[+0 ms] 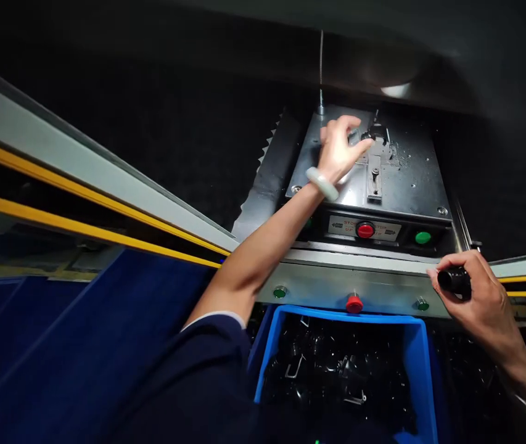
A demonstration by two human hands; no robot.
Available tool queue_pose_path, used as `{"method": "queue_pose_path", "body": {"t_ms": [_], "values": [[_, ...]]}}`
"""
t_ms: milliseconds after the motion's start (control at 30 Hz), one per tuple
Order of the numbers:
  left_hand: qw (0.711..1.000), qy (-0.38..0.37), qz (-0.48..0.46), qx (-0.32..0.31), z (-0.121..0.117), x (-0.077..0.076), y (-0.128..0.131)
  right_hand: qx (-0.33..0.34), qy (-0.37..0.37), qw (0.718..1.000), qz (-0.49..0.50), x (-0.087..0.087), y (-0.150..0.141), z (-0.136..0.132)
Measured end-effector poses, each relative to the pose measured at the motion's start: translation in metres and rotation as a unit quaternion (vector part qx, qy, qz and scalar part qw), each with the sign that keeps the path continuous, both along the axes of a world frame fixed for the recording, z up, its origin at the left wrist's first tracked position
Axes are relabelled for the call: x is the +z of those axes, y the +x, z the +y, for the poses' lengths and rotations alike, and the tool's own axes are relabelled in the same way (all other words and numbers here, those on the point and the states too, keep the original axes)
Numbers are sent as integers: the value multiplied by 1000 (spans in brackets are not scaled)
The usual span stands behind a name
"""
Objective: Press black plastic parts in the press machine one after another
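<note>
My hands are working well apart. My left hand [341,151] is reaching up over a steel plate [413,179], its fingers spread and curling toward a black clamp [376,132], with a jade bangle [322,184] sliding on my wrist. My right hand [473,296] is closing around a black cylinder [454,281], holding it just beside a grey rail [350,277]. Below the plate, a red button [365,230] and a green button [422,237] are showing on the panel. Under the rail, a blue bin [336,312] is holding a heap of black parts [336,370] with metal clips among them.
</note>
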State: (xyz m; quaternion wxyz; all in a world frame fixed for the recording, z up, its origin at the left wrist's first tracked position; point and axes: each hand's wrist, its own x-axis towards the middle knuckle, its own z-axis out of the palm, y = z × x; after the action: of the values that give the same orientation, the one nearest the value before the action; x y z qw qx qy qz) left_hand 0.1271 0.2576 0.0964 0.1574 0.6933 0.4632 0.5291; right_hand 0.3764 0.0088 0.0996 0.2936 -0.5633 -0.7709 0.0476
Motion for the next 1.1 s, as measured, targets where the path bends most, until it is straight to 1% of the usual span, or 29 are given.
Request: {"method": "queue_pose_path", "body": {"t_ms": [67, 133, 167, 200, 233, 267, 300, 367, 400, 467, 500, 567, 633, 700, 767, 800, 833, 867, 900, 933, 967, 1000, 1033, 1067, 1100], "values": [[1000, 5, 14, -2, -74, -15, -31, -29, 0, 1000, -4, -22, 8, -22], [1000, 3, 25, 0, -152, -35, -65, -46, -28, 998, -25, -49, 17, -39], [999, -13, 46, -1, -186, -46, -82, -51, -48, 997, -41, -62, 23, -46], [998, -34, 60, -1, -216, -59, -97, -55, -67, 994, -60, -74, 28, -52], [995, -63, 75, 1, -239, -72, -111, -57, -86, 992, -78, -83, 33, -57], [990, -98, 101, 5, -255, -84, -124, -59, -103, 988, -94, -91, 37, -61], [983, -129, 128, 7, -265, -96, -134, -61, -115, 986, -108, -96, 39, -64], [967, -179, 179, -10, -270, -113, -150, -65, -129, 981, -129, -102, 43, -66], [961, -195, 196, -27, -267, -119, -156, -66, -132, 980, -137, -103, 44, -66], [950, -214, 222, -53, -261, -124, -163, -65, -128, 978, -151, -106, 47, -64], [946, -216, 236, -52, -258, -124, -164, -61, -119, 979, -156, -109, 48, -62], [941, -210, 265, -22, -257, -122, -164, -44, -93, 983, -154, -115, 51, -61], [937, -200, 285, 9, -261, -120, -160, -31, -56, 990, -125, -122, 54, -62], [936, -189, 295, 33, -268, -118, -152, -35, -27, 995, -93, -126, 59, -67], [940, -163, 294, 52, -277, -115, -138, -75, -17, 993, -94, -123, 67, -78], [947, -147, 283, 48, -282, -113, -128, -115, -22, 987, -110, -119, 74, -86], [955, -131, 267, 24, -287, -111, -115, -167, -35, 976, -136, -114, 82, -95], [961, -119, 249, -21, -292, -110, -100, -224, -58, 958, -169, -108, 92, -105], [961, -112, 238, -82, -298, -108, -83, -279, -83, 934, -208, -101, 101, -116], [953, -110, 238, -150, -303, -107, -65, -323, -104, 907, -250, -94, 108, -126], [936, -110, 254, -217, -308, -107, -47, -349, -115, 884, -290, -87, 112, -135], [912, -112, 284, -274, -313, -107, -28, -356, -115, 869, -323, -81, 112, -142], [884, -115, 322, -318, -316, -109, -11, -350, -103, 865, -344, -77, 107, -147], [856, -118, 360, -350, -319, -111, 4, -333, -90, 872, -347, -74, 96, -150], [831, -122, 395, -372, -321, -114, 17, -306, -85, 888, -332, -74, 81, -152]]}}
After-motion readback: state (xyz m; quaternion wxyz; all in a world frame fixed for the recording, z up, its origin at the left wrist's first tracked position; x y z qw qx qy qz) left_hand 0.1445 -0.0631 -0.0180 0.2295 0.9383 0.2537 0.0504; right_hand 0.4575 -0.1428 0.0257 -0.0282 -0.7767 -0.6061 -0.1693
